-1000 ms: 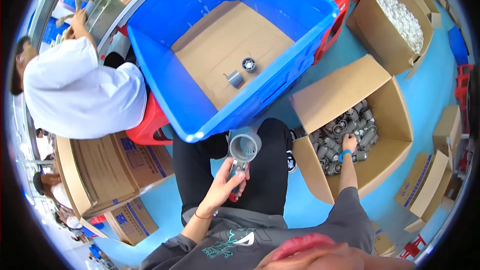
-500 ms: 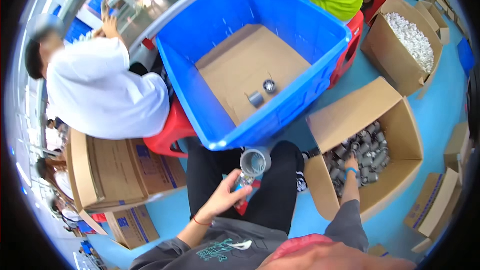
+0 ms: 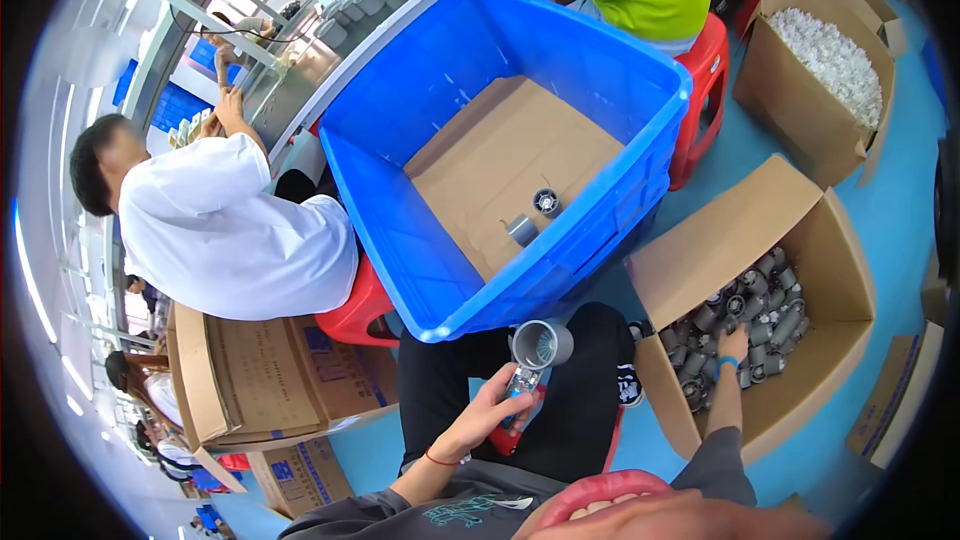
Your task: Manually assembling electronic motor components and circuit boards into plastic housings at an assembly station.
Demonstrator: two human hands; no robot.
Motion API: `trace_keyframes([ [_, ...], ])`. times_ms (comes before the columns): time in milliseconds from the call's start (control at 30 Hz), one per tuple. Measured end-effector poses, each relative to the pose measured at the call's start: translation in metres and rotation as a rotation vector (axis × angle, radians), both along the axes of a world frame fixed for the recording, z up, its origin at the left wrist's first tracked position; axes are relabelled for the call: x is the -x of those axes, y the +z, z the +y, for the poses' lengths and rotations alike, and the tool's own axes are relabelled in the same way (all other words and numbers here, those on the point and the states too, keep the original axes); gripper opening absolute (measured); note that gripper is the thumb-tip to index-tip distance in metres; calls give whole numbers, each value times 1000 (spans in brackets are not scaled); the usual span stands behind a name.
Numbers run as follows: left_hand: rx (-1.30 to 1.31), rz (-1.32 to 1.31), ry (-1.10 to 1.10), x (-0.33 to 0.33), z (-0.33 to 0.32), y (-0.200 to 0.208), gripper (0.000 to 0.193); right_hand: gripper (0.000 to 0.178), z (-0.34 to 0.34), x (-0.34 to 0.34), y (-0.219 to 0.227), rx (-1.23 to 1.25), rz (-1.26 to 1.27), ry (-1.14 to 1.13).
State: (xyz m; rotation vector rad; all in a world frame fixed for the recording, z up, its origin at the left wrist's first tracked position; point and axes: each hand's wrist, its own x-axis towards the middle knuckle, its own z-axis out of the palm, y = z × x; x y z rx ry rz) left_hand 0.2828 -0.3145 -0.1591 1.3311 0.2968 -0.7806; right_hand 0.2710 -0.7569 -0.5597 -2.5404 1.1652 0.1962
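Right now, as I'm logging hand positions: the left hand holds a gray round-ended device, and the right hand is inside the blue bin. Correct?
Not quite: the right hand is in the open cardboard box, among gray parts, not in the blue bin; the head view shows it. The left hand does hold the gray round-ended device.
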Motion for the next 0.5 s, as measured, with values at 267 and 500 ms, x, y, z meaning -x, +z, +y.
trace_keyframes([
  [267, 136, -215, 162, 9, 34, 22, 28, 16, 18, 45, 114, -89, -543, -35],
  [500, 355, -356, 143, 13, 82, 72, 35, 24, 65, 54, 295, -358, -975, 27],
])
